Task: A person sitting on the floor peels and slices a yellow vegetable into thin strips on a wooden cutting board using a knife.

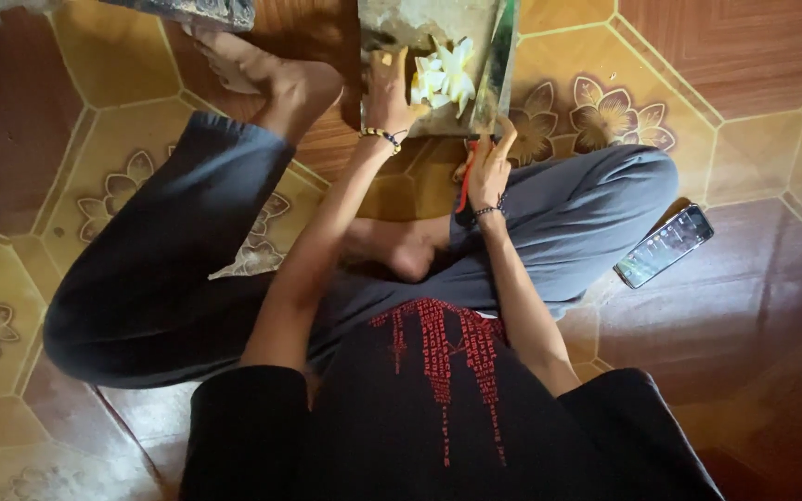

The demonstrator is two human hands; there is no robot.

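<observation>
Left hand (388, 91): reaches forward onto the cutting board (392, 23), fingers curled down and pressing on the pale yellow-white vegetable pieces (443, 74), which lie just to the right of its fingertips; a beaded bracelet (382, 136) of yellow and dark beads circles the wrist just behind the hand. Right hand (486, 172): closed round the red handle (464, 181) of a knife (496, 65), forefinger stretched forward along it; the long dark blade runs ahead of the hand, up the right edge of the board and just right of the vegetable pieces. A dark beaded bracelet (487, 211) sits on this wrist. Cutting board: worn, grey-brown, on the floor directly ahead of both hands, its far end cut off by the frame. Legs: crossed in grey trousers (160, 250), one knee out to the left of the left hand, the other right of the right hand; one bare foot (271, 74) left of the board, another (401, 246) below the hands. Phone (664, 246): lit screen up, on the floor well to the right of the right hand. Floor (754, 102): patterned tiles, yellow and brown with flowers. Shirt (438, 399): black with red print, nearest the camera.
</observation>
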